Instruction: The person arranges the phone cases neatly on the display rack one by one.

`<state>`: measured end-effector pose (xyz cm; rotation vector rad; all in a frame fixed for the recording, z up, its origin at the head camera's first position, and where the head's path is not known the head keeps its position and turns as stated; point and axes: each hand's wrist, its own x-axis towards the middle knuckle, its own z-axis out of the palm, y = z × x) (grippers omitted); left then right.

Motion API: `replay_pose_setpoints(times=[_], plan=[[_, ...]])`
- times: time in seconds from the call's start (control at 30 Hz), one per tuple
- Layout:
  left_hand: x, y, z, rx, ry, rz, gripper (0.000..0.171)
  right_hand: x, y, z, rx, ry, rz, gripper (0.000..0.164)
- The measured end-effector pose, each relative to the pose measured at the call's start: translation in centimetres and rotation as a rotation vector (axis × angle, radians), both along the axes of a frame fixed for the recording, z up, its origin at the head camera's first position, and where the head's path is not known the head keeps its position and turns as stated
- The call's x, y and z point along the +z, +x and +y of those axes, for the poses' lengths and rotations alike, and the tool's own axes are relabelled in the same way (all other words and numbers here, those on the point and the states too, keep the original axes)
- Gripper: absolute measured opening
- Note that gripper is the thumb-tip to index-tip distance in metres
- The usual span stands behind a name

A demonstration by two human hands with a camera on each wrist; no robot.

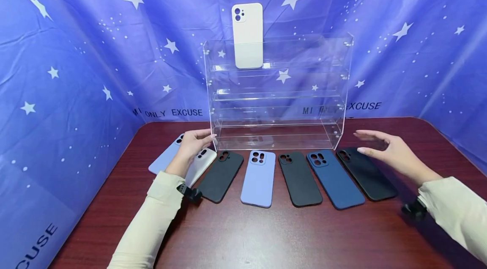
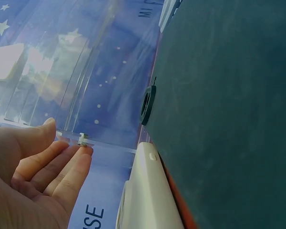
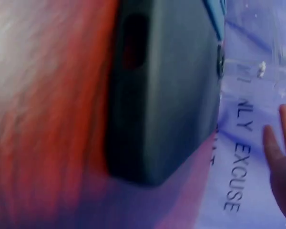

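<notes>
Two hands [image 1: 193,145], one clear rack [image 1: 274,142], eight phone cases [image 1: 257,182]

Eight phone cases [image 1: 258,184], one rack [image 1: 281,97]

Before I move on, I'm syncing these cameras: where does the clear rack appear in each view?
Head: the clear rack stands in the upper middle, slightly right of centre.
Left wrist: upper left, above the left hand.
Right wrist: only part of it, upper right, above the right hand.
Shared landmark: the blue curtain with printed lettering.
</notes>
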<state>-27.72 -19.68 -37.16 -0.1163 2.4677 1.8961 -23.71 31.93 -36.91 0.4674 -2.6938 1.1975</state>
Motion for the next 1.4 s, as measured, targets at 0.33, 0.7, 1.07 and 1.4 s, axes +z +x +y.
replay_pose_setpoints(times=[0.33, 0.7, 1.07, 1.4], plan=[[-0.3, -0.2, 0.0, 0.030, 0.024, -0.014, 0.039, -2.2, 0.0, 2.0, 0.093, -0.052, -0.227, 0.061], [-0.1, -0.2, -0.2, 0.025, 0.032, -0.020, 0.040, -3.5, -0.7, 2.1, 0.073, -0.087, -0.315, 0.065], [-0.3, -0.3, -0.2, 0.035, 0.043, -0.018, 0.039, -3.4, -1.1, 1.2, 0.084, 0.153, -0.285, 0.082], [-0.4, -0.4, -0.1, 0.036, 0.062, -0.023, 0.040, -3.1, -0.5, 0.0, 0.080, 0.280, -0.262, 0.102]])
